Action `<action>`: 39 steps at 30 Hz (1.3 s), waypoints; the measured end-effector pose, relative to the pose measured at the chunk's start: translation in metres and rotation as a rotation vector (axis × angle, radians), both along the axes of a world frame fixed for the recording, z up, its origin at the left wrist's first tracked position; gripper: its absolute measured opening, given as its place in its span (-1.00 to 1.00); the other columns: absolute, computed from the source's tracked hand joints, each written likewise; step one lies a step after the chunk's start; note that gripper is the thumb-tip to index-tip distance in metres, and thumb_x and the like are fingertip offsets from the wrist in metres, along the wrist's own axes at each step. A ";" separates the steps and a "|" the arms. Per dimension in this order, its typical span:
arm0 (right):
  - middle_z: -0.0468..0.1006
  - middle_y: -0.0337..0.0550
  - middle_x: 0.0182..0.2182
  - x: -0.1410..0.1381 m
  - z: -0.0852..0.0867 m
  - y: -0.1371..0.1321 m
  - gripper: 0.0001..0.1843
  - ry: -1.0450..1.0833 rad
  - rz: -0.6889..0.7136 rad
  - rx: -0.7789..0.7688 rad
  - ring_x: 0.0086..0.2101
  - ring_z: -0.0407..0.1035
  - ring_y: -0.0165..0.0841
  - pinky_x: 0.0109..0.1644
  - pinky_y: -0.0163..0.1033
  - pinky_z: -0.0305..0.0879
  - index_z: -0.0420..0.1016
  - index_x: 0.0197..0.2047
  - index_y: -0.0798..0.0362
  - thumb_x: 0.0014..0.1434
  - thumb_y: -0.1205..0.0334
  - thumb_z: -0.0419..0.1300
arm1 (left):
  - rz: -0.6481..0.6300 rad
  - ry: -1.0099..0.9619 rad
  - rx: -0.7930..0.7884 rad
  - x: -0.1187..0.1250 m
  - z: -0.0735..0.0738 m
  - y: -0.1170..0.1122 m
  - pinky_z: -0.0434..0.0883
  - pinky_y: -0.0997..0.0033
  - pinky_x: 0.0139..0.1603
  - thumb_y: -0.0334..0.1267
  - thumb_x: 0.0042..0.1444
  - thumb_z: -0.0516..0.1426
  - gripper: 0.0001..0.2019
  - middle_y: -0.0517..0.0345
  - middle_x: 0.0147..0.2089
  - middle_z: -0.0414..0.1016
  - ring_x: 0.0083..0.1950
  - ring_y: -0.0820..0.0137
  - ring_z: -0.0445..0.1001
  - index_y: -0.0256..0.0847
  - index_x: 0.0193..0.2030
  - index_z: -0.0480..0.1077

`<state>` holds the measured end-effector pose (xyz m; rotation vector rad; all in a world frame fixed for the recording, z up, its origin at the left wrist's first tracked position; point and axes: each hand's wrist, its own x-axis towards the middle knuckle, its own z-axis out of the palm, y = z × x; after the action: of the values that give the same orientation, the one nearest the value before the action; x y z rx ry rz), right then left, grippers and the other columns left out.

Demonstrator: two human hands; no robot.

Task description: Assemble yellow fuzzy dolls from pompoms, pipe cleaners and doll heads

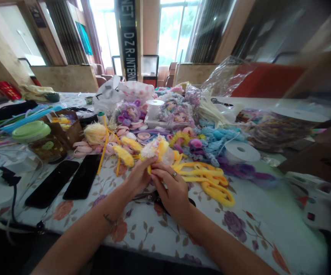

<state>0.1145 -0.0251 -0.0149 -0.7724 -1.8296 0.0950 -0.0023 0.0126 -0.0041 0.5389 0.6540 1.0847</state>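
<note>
In the middle of the table my left hand point(141, 173) and my right hand point(171, 185) are close together, fingers closed on a small yellow-and-white fluffy craft piece point(155, 148). Its fine shape is blurred and partly covered by the fingers. My right hand wears a ring. Long yellow fuzzy stems point(211, 177) lie looped just right of the hands. Two yellow fuzzy shapes point(124, 156) rest to the left. Beneath my right hand there is a dark-handled tool, mostly hidden.
Two black phones point(81, 177) lie at left, near a green-lidded jar point(35, 133). Bagged dolls point(179, 114), white spools point(242, 152) and blue ribbon point(221, 139) crowd the back. A white glue gun point(311, 198) stands at right, cables point(13, 198) at left. The tablecloth point(211, 236) is floral.
</note>
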 end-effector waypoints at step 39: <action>0.31 0.02 -0.09 0.017 0.012 0.007 -0.69 0.076 -0.305 0.004 -0.03 0.27 -0.14 0.04 0.06 0.25 0.32 -0.02 0.01 0.13 0.31 0.14 | -0.047 -0.009 0.218 -0.006 0.003 0.002 0.50 0.46 -0.35 -0.32 -0.02 0.27 -0.81 0.11 -0.35 0.55 -0.36 0.37 0.55 -0.30 -0.24 0.46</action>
<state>0.1313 -0.0183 -0.0028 -1.0221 -1.6207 -0.0767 -0.0087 0.0144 -0.0007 0.7333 0.5150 1.1203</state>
